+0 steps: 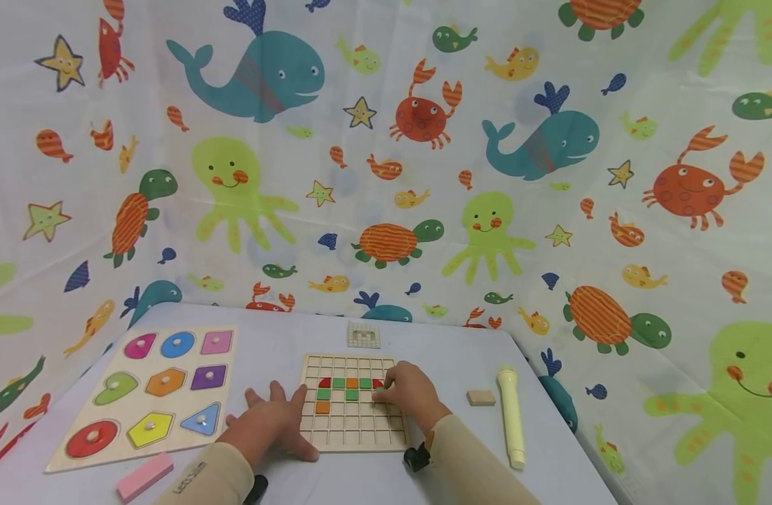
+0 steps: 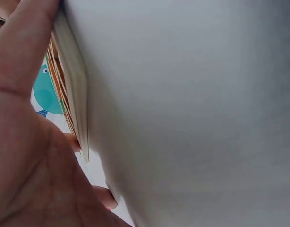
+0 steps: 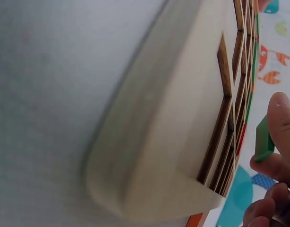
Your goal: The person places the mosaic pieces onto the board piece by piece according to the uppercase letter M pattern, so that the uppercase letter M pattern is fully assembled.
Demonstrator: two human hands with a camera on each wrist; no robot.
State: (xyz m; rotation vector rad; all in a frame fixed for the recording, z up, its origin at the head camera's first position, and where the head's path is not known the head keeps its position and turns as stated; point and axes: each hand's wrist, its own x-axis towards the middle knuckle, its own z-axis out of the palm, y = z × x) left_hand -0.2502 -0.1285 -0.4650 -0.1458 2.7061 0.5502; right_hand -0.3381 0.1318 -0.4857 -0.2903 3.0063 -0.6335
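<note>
A wooden grid board lies on the white table with red, green and orange tiles in some of its cells. My left hand is spread along the board's left edge; in the left wrist view its fingers lie beside the board's side. Over the right part of the board, my right hand pinches a green tile between thumb and finger. In the right wrist view that tile is held just above the grid's surface. The cells under the right hand are hidden in the head view.
A peg puzzle board with coloured shapes lies at the left, a pink block before it. Behind the grid board is a small pattern card. On the right are a wooden block and a pale yellow stick.
</note>
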